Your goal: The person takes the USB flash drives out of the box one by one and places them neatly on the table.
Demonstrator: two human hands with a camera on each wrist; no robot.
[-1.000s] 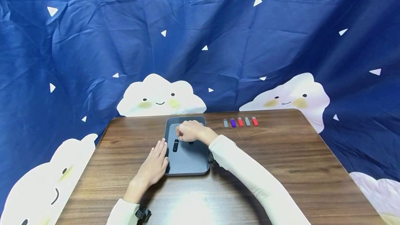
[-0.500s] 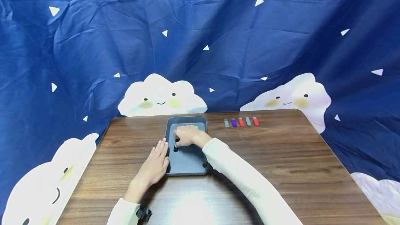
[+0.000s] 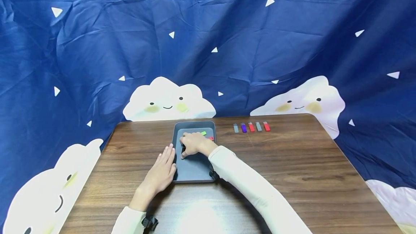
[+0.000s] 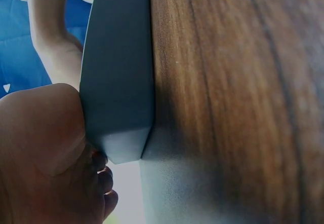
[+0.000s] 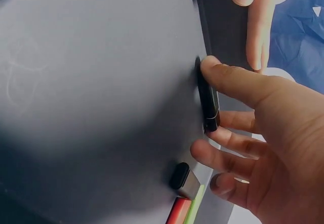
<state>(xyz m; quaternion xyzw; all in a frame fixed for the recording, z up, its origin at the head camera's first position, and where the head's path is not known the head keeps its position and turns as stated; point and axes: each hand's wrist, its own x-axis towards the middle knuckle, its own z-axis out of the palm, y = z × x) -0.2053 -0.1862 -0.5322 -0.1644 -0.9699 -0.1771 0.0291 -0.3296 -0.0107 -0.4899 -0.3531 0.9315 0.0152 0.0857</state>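
A dark grey tray lies on the wooden table. Along its left side rests my left hand, fingers straight; the left wrist view shows the palm beside the tray's outer wall. Inside the tray, my right hand pinches a slim black USB flash drive lengthwise, thumb at one end and fingertips at the other, close over the tray floor. Beside those fingers lie a second drive with a black end, a red one and a green one.
Right of the tray, near the table's back edge, several flash drives stand in a row: a grey one, a purple one, a red one and others. A blue cloth with clouds hangs behind the table.
My right hand has come down and toward me inside the tray onto the black flash drive, uncovering the green and red drives behind it. The left hand has stayed at the tray's side.
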